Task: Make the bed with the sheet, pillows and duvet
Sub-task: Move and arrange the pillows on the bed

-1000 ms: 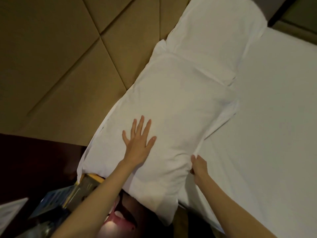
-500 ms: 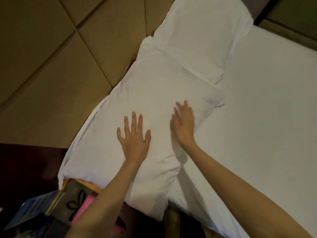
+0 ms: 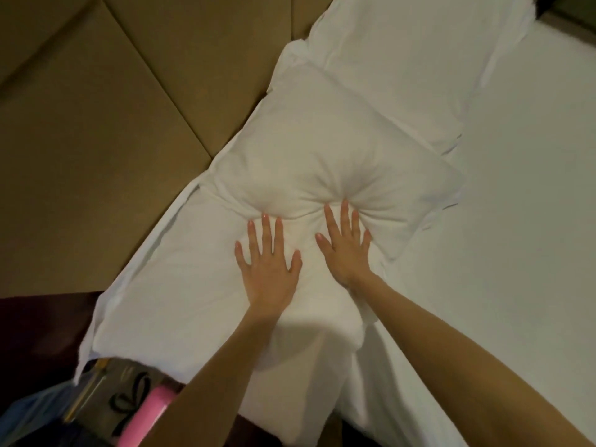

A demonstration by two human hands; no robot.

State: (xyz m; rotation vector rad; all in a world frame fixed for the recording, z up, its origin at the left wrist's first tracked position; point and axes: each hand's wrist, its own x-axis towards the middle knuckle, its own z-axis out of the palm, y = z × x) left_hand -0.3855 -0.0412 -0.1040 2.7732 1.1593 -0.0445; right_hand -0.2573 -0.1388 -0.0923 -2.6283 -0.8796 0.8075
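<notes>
Pressing down with both palms, I have my left hand [image 3: 267, 269] and my right hand [image 3: 346, 250] flat on the near pillow [image 3: 322, 140], side by side and just apart. On both hands the fingers are straight and slightly spread, pointing away from me. They grip nothing and only bear on the white fabric. The fingertips sink in, and creases fan out from them into the puffed far half of the pillow.

This pillow lies at the left side of the bed, its long edge against the tan padded headboard [image 3: 113, 124]. Its right edge rests on the white sheet [image 3: 516, 237], which runs smooth to the right. A second pillow [image 3: 403, 53] lies farther along the headboard, its near end touching the far end of the one under my hands; I cannot tell which overlaps which.

At the near left, the pillow's corner hangs over a grey box [image 3: 129, 387] with a black bow drawn on it. Something pink [image 3: 154, 411] lies just beside the box, and a dark wooden surface [image 3: 38, 333] shows to its left.
</notes>
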